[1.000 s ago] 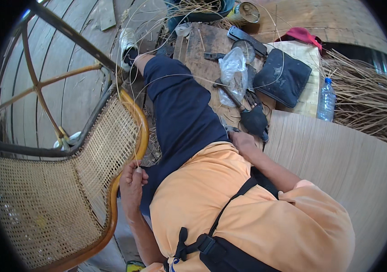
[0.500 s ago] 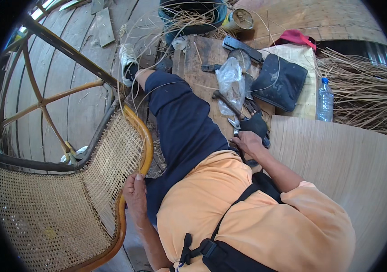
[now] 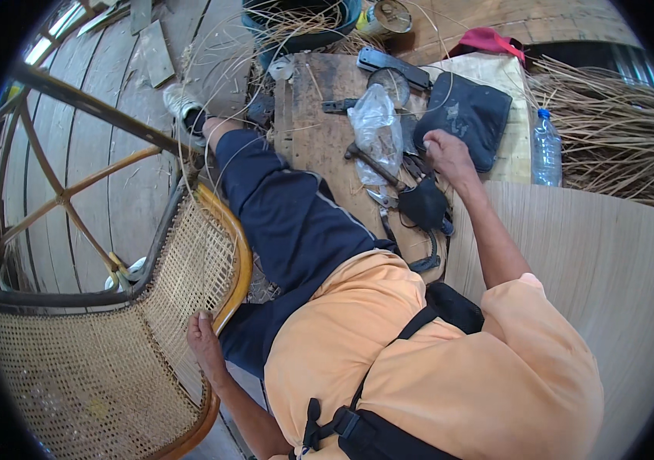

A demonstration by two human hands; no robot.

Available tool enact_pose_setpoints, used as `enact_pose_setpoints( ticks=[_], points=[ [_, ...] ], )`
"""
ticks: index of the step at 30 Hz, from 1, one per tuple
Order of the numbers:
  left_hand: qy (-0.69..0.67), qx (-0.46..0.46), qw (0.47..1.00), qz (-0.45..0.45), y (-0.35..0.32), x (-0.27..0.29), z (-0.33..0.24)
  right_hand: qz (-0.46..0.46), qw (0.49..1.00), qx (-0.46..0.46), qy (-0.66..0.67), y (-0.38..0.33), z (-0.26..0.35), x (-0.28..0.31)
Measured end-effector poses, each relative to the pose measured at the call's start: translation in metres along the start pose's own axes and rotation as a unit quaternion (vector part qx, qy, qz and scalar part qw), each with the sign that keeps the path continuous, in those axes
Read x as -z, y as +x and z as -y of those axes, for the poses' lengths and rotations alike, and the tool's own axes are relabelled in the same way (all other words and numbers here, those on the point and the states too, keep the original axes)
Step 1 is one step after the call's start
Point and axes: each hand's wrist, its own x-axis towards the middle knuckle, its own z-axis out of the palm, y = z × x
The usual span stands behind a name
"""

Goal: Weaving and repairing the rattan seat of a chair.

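Hands split between one cane chair and one messy workbench

Left hand is curled closed on the woven chair seat's wooden rim; right hand hovers loosely open over the tool pile on the plank bench, touching the black pouch. Also there: one crumpled clear plastic bag, one hammer, one clear water bottle with a blue cap standing right of the pouch.

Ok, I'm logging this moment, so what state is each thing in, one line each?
Left hand: gripping the cane chair's rim.
Right hand: open, reaching over the tools.
Cane chair: tilted, seat woven.
Water bottle: upright, capped.
Plastic bag: crumpled on the wooden board.
Dark pouch: lying flat.
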Motion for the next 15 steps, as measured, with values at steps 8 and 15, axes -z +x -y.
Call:
enact_pose_setpoints(
  ticks=[8, 15],
  points=[
    [0.149, -0.016, 0.987, 0.050, 0.016, 0.001, -0.002, 0.339, 0.914, -0.038, -0.221, -0.093, -0.037, -0.035],
    [0.055, 0.009, 0.997, 0.051, 0.020, -0.005, -0.015, 0.412, 0.840, 0.015, -0.353, -0.157, -0.042, -0.047]
  ],
)
